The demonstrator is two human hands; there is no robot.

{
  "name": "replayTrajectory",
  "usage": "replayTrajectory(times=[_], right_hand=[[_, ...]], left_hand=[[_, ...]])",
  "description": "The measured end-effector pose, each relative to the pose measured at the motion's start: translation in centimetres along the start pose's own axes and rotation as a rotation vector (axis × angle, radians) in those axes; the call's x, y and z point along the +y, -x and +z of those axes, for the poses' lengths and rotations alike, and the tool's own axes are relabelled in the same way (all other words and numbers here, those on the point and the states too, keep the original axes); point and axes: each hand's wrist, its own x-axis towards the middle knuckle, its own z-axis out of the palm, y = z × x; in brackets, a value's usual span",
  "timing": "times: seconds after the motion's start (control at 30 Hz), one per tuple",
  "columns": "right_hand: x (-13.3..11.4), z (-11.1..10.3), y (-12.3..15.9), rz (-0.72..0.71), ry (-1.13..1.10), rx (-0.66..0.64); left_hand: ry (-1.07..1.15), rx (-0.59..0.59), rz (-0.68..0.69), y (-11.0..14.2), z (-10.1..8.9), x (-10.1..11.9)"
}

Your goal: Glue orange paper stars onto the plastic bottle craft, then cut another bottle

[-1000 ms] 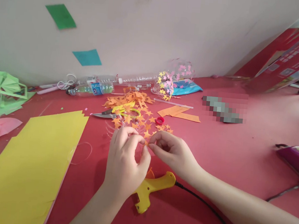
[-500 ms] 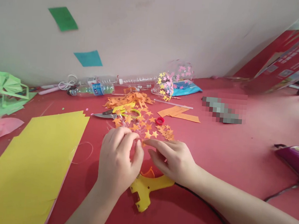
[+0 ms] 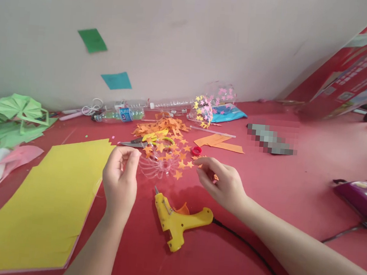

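Observation:
My left hand [image 3: 120, 181] is raised beside the yellow paper, thumb and forefinger pressed together; what they pinch, if anything, is too small to make out. My right hand [image 3: 222, 183] hovers over the small orange paper stars, fingers bent, forefinger and thumb slightly apart. Between the hands lies a clear plastic piece cut into curled strips [image 3: 160, 167], with larger orange stars [image 3: 167, 156] on and around it. Closer to me rests a yellow glue gun [image 3: 179, 222], its nozzle pointing away and its black cord running right. A red bottle cap ring [image 3: 196, 150] sits near the stars.
Yellow paper sheets [image 3: 46, 198] cover the left side. Scissors [image 3: 133, 144], a heap of orange scraps [image 3: 161, 128], orange strips [image 3: 223, 143] and a labelled plastic bottle [image 3: 118, 114] lie toward the wall. A purple corded device [image 3: 360, 198] stands at right.
My hands have moved apart, left hand leftward and right hand slightly rightward, uncovering the clear plastic piece and the glue gun's nozzle. The view has tilted up a little.

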Motion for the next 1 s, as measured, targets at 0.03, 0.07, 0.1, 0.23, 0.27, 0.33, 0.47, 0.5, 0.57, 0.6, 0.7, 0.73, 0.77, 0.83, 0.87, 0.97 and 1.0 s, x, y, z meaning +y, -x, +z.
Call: replayTrajectory(times=[0.03, 0.07, 0.1, 0.23, 0.27, 0.33, 0.47, 0.5, 0.57, 0.6, 0.7, 0.73, 0.77, 0.83, 0.87, 0.97, 1.0], right_hand=[[0.3, -0.2, -0.2, 0.026, 0.005, 0.01], [0.6, -0.4, -0.4, 0.059, 0.014, 0.016], [1.1, -0.6, -0.7, 0.097, 0.037, 0.019], [3.4, -1.1, -1.6, 0.219, 0.206, -0.042], [4.0, -1.1, -1.7, 0.214, 0.23, -0.061], [4.7, -0.8, -1.9, 0.174, 0.274, -0.111], [4.9, 0.3, -1.8, 0.067, 0.362, -0.224], [4.8, 0.6, -1.8, 0.052, 0.383, -0.243], [4.7, 1.1, -1.8, 0.039, 0.421, -0.269], [4.6, 1.3, -1.8, 0.037, 0.436, -0.279], [4.8, 1.7, -1.9, 0.035, 0.46, -0.301], [4.8, 1.7, -1.9, 0.036, 0.462, -0.304], [4.9, 1.8, -1.9, 0.037, 0.462, -0.305], [4.9, 1.8, -1.9, 0.041, 0.453, -0.298], [4.9, 1.8, -1.8, 0.042, 0.445, -0.293], [5.0, 1.9, -1.8, 0.046, 0.404, -0.27], [5.0, 2.0, -1.8, 0.049, 0.386, -0.259]], left_hand=[[0.0, 0.011, -0.017, -0.2, -0.1, -0.1], [-0.009, 0.014, -0.021, -0.4, -0.2, -0.2], [-0.026, 0.008, -0.015, -0.5, -0.2, -0.3], [-0.137, -0.069, -0.005, -1.1, -0.6, -0.3], [-0.154, -0.078, -0.02, -1.4, -0.7, -0.3], [-0.16, -0.07, -0.046, -1.9, -1.0, -0.3], [-0.087, -0.087, 0.038, -2.5, -1.6, -0.4], [-0.082, -0.099, 0.064, -2.5, -1.7, -0.6], [-0.083, -0.107, 0.071, -2.2, -1.9, -1.3], [-0.076, -0.099, 0.044, -1.9, -1.9, -1.8], [0.014, -0.058, -0.109, -1.3, -2.0, -3.3], [0.048, -0.058, -0.146, -1.1, -2.1, -3.7], [0.073, -0.058, -0.163, -1.0, -2.1, -3.9], [0.103, -0.053, -0.173, -0.9, -2.2, -4.1], [0.111, -0.048, -0.173, -0.8, -2.2, -4.1], [0.128, -0.041, -0.156, -0.6, -2.2, -3.6], [0.125, -0.035, -0.138, -0.5, -2.2, -3.4]])
